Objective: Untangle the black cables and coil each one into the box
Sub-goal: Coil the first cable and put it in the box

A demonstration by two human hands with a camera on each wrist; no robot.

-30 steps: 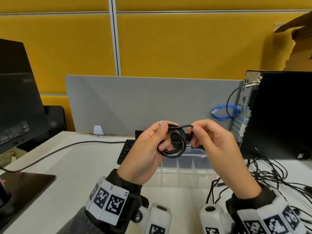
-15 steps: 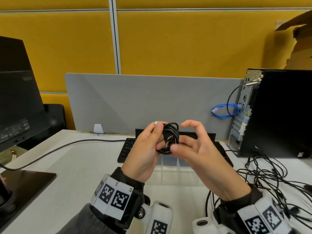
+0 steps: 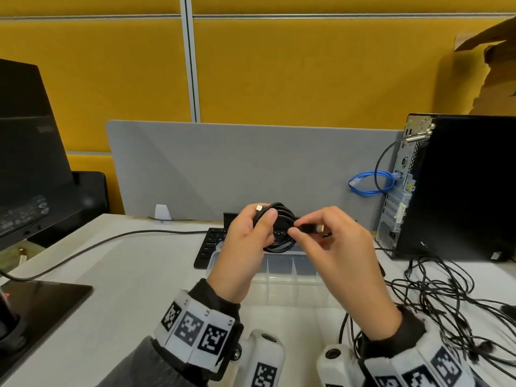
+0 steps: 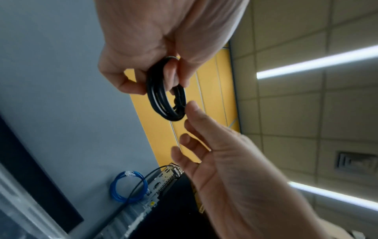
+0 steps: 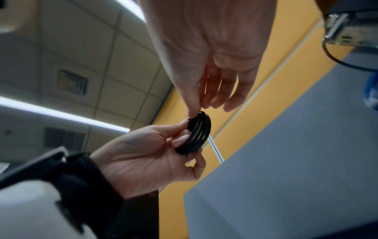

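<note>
Cable coil, centre frame, now shows its free plug pulled through, apparently; our right hand pinches it, left hand grips the loops—boxing comes next.

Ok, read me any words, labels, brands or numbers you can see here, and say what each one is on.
No text is readable.
Monitor: embossed brand near the top and white rear label print, both too blurred.
Wristbands: square black-and-white marker patterns only, no letters.
Computer tower: small rear stickers, too small.
Coiled black cable: no markings visible.
</note>
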